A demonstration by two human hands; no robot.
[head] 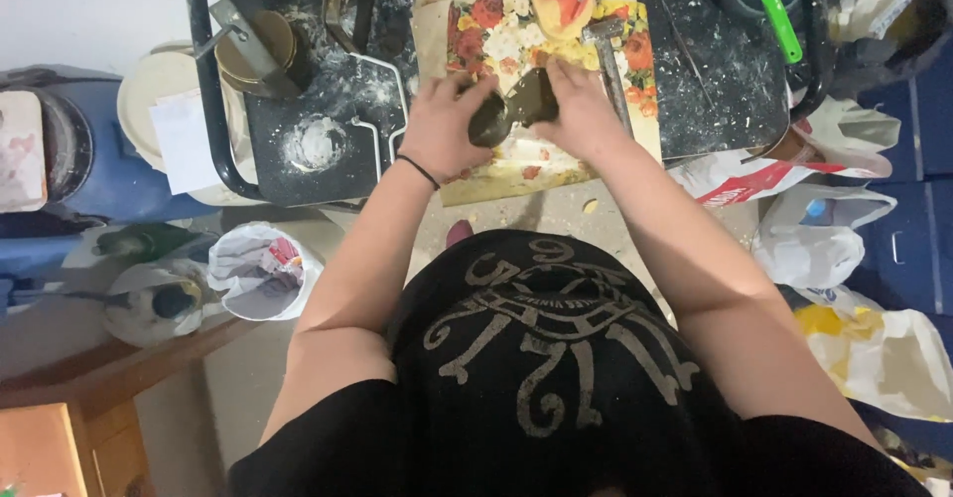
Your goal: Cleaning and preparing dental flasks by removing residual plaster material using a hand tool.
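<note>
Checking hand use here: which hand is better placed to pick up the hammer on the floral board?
Probably right. The right hand lies beside the hammer; the left hand sits across the dark lump.

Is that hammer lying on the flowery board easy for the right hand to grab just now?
Probably yes, once freed. The hammer lies just beside the right hand with nothing between them, but both it and the left hand are wrapped around a dark lump.

We record a crumpled white plastic bag (784, 174) with red print at the counter's right edge, a plain white bag (809, 249) just below it, and a white-and-yellow bag (884, 348) lower right. We find no screens or signs.
</note>
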